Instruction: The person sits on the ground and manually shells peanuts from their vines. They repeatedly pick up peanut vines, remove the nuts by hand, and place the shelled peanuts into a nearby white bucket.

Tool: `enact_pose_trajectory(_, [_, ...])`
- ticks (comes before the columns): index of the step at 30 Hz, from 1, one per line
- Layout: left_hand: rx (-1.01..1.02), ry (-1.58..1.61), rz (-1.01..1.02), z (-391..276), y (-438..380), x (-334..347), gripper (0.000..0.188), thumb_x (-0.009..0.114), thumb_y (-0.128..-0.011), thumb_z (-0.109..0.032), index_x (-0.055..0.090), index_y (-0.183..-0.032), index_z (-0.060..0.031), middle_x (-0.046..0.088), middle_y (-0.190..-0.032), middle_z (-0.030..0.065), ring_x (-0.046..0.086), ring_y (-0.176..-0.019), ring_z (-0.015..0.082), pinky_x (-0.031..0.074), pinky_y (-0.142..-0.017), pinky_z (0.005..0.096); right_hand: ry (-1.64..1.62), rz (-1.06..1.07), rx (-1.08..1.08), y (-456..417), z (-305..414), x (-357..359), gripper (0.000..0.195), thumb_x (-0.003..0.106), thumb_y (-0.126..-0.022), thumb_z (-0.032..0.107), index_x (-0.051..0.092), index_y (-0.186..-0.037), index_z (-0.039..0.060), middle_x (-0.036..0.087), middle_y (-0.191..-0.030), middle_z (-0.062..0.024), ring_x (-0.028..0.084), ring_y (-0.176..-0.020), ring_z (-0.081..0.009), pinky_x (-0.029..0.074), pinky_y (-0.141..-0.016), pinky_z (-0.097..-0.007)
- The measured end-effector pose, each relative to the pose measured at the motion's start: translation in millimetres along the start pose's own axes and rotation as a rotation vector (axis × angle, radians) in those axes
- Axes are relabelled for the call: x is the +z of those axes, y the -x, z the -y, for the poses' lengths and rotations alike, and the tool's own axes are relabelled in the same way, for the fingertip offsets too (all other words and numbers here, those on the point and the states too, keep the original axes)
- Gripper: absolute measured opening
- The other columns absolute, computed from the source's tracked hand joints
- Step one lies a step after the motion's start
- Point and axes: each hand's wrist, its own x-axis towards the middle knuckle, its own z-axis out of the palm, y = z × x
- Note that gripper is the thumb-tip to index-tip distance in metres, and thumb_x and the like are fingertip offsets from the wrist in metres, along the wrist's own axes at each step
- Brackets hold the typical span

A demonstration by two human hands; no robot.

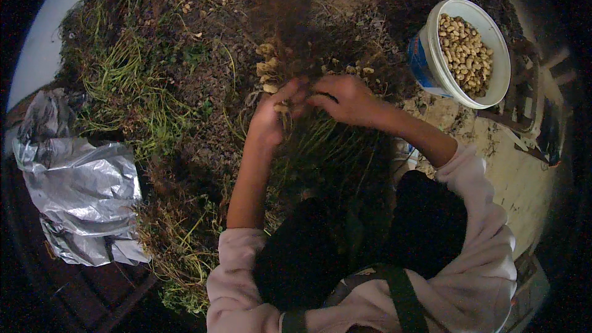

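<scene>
Near the middle of the view, my left hand [273, 113] is closed around a bunch of peanut plants, whose green stems [330, 143] trail down towards my lap. Pale peanut pods [268, 67] hang at the roots just above this hand. Close by on the right is my right hand [344, 99], fingers bent towards the roots; blur hides whether it grips anything. At the upper right, a white plastic bucket [432, 55] with a blue side is tilted towards me and holds many unshelled peanuts [465, 55].
Heaped peanut plants [134, 88] cover the ground ahead and to the left. A crumpled silver sheet [83, 189] lies at the far left, beside more plants. A crate-like slatted object [522, 97] stands right of the bucket, by a pale floor [513, 185] strewn with bits of soil.
</scene>
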Motion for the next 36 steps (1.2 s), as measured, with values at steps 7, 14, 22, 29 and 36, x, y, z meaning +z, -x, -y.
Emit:
enact_pose_trajectory(7, [-0.015,0.073,0.142,13,-6,5,0.019,0.060,-0.082,-0.018,0.052,-0.096,-0.0076,0.048,-0.071,-0.0033,0.043,-0.060,0.0069,0.031,-0.046,0.0220,-0.320,-0.273,0.177,1,-21,-5,0.016,0.062,-0.079,0.015,0.060,-0.069,0.0022,0.052,-0.057,-0.0077,0.050,-0.052,-0.0152,0.041,-0.051,-0.0279])
enact_pose_trajectory(14, [0.063,-0.103,-0.032,19,-10,22,0.015,0.060,-0.084,-0.019,0.050,-0.087,-0.0090,0.049,-0.063,-0.0015,0.044,-0.051,0.0090,0.035,-0.044,0.0225,-0.607,-0.194,0.301,15,-24,-14,0.020,0.057,-0.084,0.022,0.055,-0.074,0.0048,0.043,-0.059,0.0036,0.038,-0.051,-0.0053,0.033,-0.045,-0.0217])
enact_pose_trajectory(22, [0.242,-0.521,-0.355,24,-12,32,0.022,0.065,-0.078,-0.019,0.058,-0.090,-0.0020,0.060,-0.079,0.0012,0.053,-0.065,0.0112,0.043,-0.056,0.0298,-0.772,0.149,0.526,21,-11,-5,0.031,0.047,-0.090,0.036,0.054,-0.085,0.0067,0.044,-0.064,0.0038,0.039,-0.053,-0.0052,0.035,-0.046,-0.0213])
enact_pose_trajectory(29, [0.605,-0.766,-0.154,51,-28,21,0.018,0.059,-0.080,-0.014,0.059,-0.087,0.0024,0.061,-0.074,0.0049,0.054,-0.063,0.0128,0.043,-0.057,0.0296,-0.824,0.121,0.406,25,-12,12,0.030,0.046,-0.091,0.030,0.056,-0.091,0.0018,0.048,-0.060,0.0001,0.044,-0.052,-0.0057,0.038,-0.046,-0.0248])
enact_pose_trajectory(36, [0.447,-0.805,-0.162,40,-16,49,0.020,0.057,-0.082,-0.015,0.059,-0.091,0.0030,0.061,-0.074,0.0088,0.054,-0.062,0.0131,0.044,-0.058,0.0308,-0.701,-0.397,0.294,54,-43,-26,0.027,0.042,-0.093,0.026,0.053,-0.085,0.0032,0.051,-0.062,-0.0024,0.046,-0.050,-0.0094,0.037,-0.048,-0.0233])
